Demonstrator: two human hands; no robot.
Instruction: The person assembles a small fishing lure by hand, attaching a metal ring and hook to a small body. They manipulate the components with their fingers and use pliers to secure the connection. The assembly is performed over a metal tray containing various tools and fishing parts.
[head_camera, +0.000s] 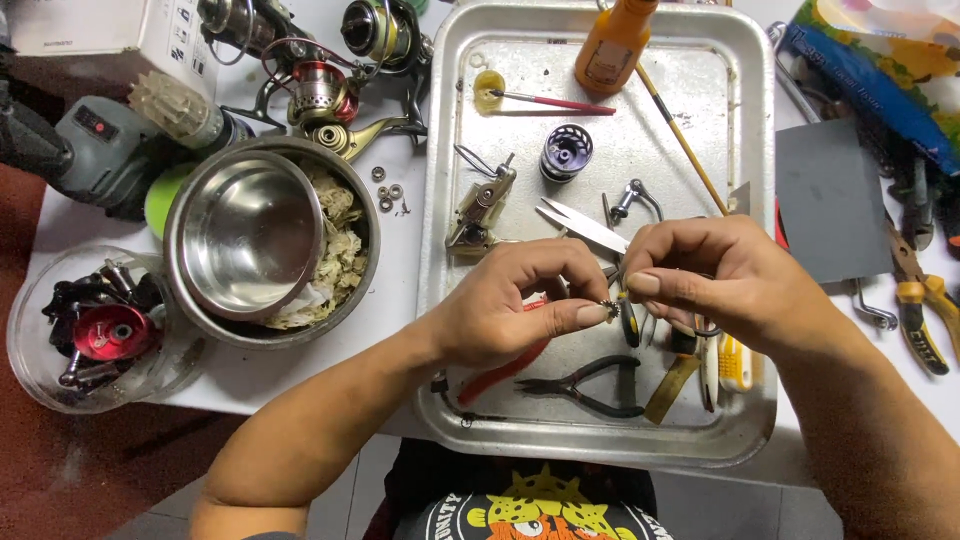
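My left hand (510, 310) and my right hand (715, 275) meet over a metal tray (745, 420). Between the left thumb and fingers sits a tiny metal part (609, 307), pinched tight. The right hand's fingers curl around a small tool with a dark handle (629, 322), its tip touching that part. Under the hands lie black needle-nose pliers (585, 385), red-handled pliers (505, 370) and scissors (580, 225). A dark spool (566, 152) and a metal reel piece (482, 205) rest farther back in the tray.
Left of the tray stands a steel bowl (245, 230) nested in a larger one with rags. A clear dish (90, 330) holds red and black reel parts. Fishing reels (320, 85) lie at the back left, an orange bottle (612, 45) at the tray's rear, yellow-handled pliers (925, 305) at the right.
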